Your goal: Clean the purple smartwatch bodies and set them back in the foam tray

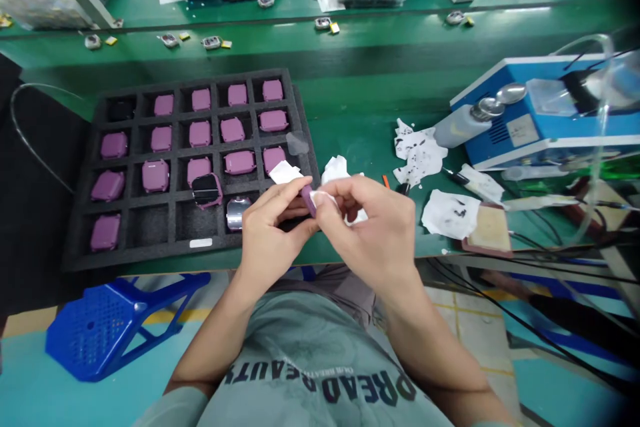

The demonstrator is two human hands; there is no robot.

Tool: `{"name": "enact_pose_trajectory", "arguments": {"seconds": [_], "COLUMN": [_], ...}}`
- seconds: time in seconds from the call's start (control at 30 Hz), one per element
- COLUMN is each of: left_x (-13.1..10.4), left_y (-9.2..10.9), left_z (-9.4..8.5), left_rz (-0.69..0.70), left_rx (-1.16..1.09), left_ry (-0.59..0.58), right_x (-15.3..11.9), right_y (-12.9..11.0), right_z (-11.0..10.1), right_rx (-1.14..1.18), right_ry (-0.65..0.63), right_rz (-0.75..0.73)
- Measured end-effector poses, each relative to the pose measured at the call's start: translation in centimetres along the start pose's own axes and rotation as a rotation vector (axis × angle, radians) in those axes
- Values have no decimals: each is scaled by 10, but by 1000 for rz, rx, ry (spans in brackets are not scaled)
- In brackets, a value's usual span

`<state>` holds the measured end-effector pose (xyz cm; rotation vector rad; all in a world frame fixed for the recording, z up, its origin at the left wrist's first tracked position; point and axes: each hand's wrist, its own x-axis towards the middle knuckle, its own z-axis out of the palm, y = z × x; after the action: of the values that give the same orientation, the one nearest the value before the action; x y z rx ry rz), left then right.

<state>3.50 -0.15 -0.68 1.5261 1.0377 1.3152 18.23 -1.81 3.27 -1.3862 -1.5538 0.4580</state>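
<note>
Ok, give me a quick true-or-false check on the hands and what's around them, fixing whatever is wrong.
1. The left hand holds a purple piece. True.
2. The right hand pinches a black wipe. False: the wipe is white.
3. The foam tray holds several purple pieces. True.
4. That tray lies to the right of both hands. False: it lies to their left.
5. The blue machine is on the left side. False: the machine is on the right.
6. A blue stool stands at the lower left. True.
</note>
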Motion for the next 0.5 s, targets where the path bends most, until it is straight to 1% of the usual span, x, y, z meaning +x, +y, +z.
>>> {"name": "enact_pose_trajectory", "arguments": {"seconds": [0.1, 0.2, 0.3, 0.4, 0.5], "left_x": [0, 0, 0, 0, 0], "left_y": [1, 2, 2, 1, 2], "left_z": [0, 0, 0, 1, 1], "left_rz": [27, 72, 36, -2, 41], "left_rx": [45, 86, 39, 2, 42], "left_ry": [-25, -33, -14, -2, -18], "right_x": [-4, 1, 4, -3, -8], "right_y": [1, 0, 0, 2, 3], "right_z": [-4, -3, 0, -3, -5], "right_rx": [-30, -20, -20, -42, -56], "right_ry": [-14, 6, 19, -7, -4], "right_rz": [22, 21, 0, 0, 17]}}
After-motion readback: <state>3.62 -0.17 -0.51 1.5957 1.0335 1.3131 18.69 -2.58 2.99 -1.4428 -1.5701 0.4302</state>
